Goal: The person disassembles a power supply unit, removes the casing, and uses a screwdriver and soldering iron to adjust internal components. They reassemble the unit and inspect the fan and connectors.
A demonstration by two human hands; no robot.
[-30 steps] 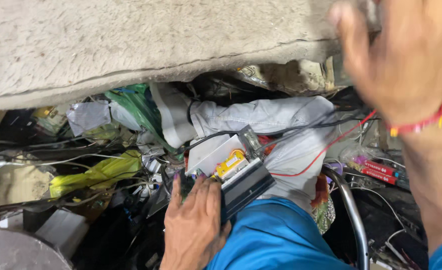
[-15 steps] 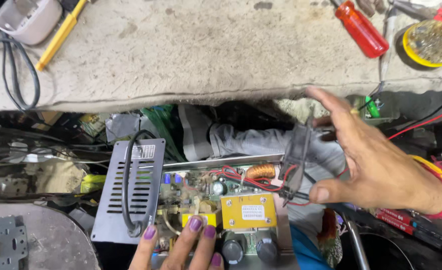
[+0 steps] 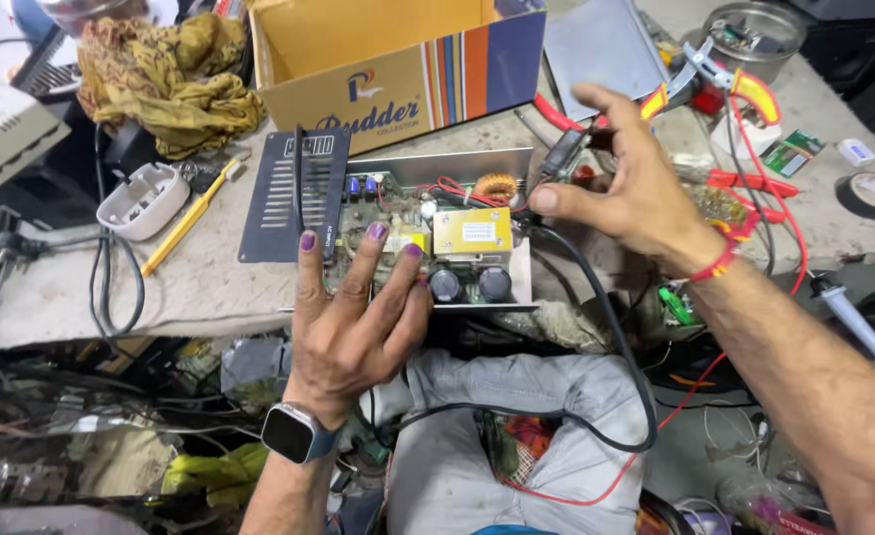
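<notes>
From my head camera, I am spreading my left hand [image 3: 353, 317] wide open, fingertips resting on the open circuit board [image 3: 437, 248] sitting on the table edge [image 3: 200, 287]. My right hand [image 3: 636, 188] is pinching a black cable [image 3: 606, 327] just past the board's far corner. A vented metal lid [image 3: 294, 193] is lying beside my left pointer finger. A cardboard box [image 3: 398, 59] is standing beyond my fingertips, and red pliers [image 3: 755, 94] are lying behind my right hand.
</notes>
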